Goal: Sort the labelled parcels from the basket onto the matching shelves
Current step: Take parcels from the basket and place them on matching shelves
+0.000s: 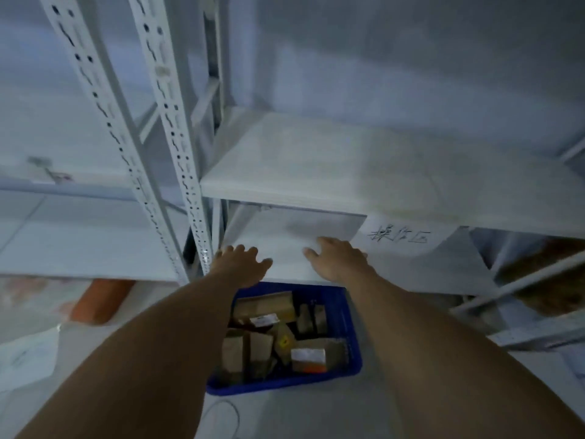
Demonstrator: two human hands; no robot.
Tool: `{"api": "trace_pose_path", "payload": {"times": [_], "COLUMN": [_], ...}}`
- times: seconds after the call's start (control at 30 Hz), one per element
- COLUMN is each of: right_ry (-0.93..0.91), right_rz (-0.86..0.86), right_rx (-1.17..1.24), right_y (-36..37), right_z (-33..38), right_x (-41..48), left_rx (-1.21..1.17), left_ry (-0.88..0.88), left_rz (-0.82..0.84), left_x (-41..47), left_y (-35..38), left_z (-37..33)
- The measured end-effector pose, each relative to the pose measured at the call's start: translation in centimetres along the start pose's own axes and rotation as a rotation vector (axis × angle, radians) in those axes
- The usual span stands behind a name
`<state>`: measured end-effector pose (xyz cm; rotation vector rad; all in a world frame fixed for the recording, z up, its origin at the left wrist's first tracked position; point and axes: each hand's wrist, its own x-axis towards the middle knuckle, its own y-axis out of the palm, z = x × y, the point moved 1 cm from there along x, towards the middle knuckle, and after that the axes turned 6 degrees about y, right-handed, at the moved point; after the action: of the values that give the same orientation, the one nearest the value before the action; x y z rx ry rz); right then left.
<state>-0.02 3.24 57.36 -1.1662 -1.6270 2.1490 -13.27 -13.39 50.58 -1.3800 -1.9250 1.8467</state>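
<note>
Blue basket [278, 383]: on the floor between my forearms, far end tucked under the lower shelf [285, 245].
Parcels [264, 307]: brown cardboard, some white-labelled, all lying in the basket.
Left hand [242, 264]: grip apart, fingers spread over the lower shelf's front edge, holding nothing.
Right hand [338, 259]: grip apart, also empty; whether it touches the shelf I cannot tell.
Upper shelf [316, 160]: overhangs both hands.
Paper tag [400, 237]: handwritten, just right of my right hand.
Perforated upright [190, 198]: close beside my left hand.
Orange object [101, 299]: blurred, low left.

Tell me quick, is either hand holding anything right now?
Left hand: open, fingers spread, holding nothing.
Right hand: open, fingers relaxed, holding nothing.
</note>
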Motion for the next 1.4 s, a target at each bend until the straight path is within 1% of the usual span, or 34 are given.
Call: {"api": "trace_pose_path", "payload": {"times": [0.07,0.17,0.23,0.3,0.43,0.5,0.63,0.73,0.8,0.93,1.03,1.07,1.13,1.2,1.3,1.4], "right_ry": [-0.019,-0.011,0.006,0.026,0.091,0.080,0.075,0.074,0.053,0.075,0.168,0.208,0.282,0.310,0.329,0.326], "right_rz": [0.064,0.193,0.267,0.333,0.455,0.516,0.642,0.707,0.725,0.710,0.696,0.684,0.652,0.622,0.606,0.625], "right_rx": [0.023,0.066,0.100,0.150,0.258,0.230,0.249,0.245,0.260,0.324,0.400,0.432,0.496,0.527,0.547,0.506], "right_y": [4.2,11.3,16.0,20.9,29.6,33.6,42.1,48.5,51.7,57.0,61.1,62.0,63.2,64.0,65.0,65.5], "right_z": [0.6,0.9,0.8,0.5,-1.2,-2.1,-3.7,-4.7,-4.9,-5.0,-5.0,-4.9,-4.7,-4.6,-4.1,-3.5], "right_x": [3.3,8.3,10.7,12.9,16.8,18.7,22.4,25.0,26.6,30.1,33.1,34.0,35.6,36.9,38.0,38.5], "left_rx": [-0.064,-0.173,-0.260,-0.352,-0.537,-0.624,-0.785,-0.805,-0.850,-0.888,-0.902,-0.957,-1.065,-1.141,-1.193,-1.167], "left_ry": [-0.064,-0.096,-0.180,-0.266,-0.376,-0.436,-0.664,-0.690,-0.757,-0.870,-0.870,-0.894,-0.959,-0.967,-0.996,-1.005], "left_rz": [0.042,0.138,0.205,0.229,0.302,0.325,0.226,0.199,0.162,0.061,0.064,0.044,-0.048,-0.103,-0.149,-0.177], "left_x": [2.0,4.5,5.8,7.1,9.5,10.9,13.4,15.0,16.2,18.6,19.9,20.0,20.2,20.5,21.1,21.9], "left_y": [3.8,10.3,14.6,19.3,28.6,33.6,42.0,46.6,49.0,53.9,57.1,58.4,62.0,64.6,64.7,60.0], "left_z": [2.2,5.1,6.6,8.1,9.5,9.6,9.4,9.6,10.0,11.4,12.7,13.3,14.9,15.8,15.8,14.3]}}
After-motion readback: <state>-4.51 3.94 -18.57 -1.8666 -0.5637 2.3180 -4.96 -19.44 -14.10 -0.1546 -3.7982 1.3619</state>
